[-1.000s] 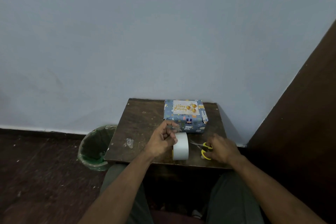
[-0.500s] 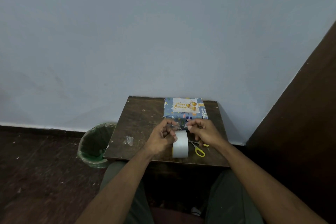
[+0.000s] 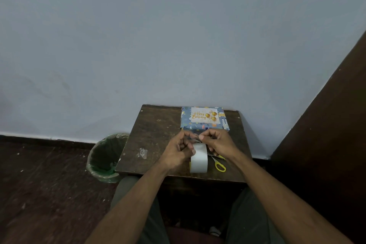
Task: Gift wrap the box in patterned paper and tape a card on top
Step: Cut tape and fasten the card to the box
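A box wrapped in blue patterned paper [image 3: 224, 126] sits at the back of the small wooden table [image 3: 158, 134], against the wall. A white "Happy Birthday" card [image 3: 205, 115] lies on its top. In front of the box a white tape roll [image 3: 198, 159] stands on edge. My left hand [image 3: 178, 150] holds the roll from the left, with its fingers curled at the roll's top. My right hand [image 3: 218, 142] pinches a clear strip of tape [image 3: 195, 139] at the top of the roll, fingertip to fingertip with the left.
Yellow-handled scissors [image 3: 218, 163] lie on the table right of the roll, partly under my right wrist. A crumpled bit of clear tape [image 3: 143, 153] lies at the table's left. A green-lined waste bin [image 3: 106, 157] stands on the floor to the left. A dark panel rises at right.
My right hand left the scissors on the table and came up to the top of the roll, where it now pinches the tape end. The left hand stayed on the roll.
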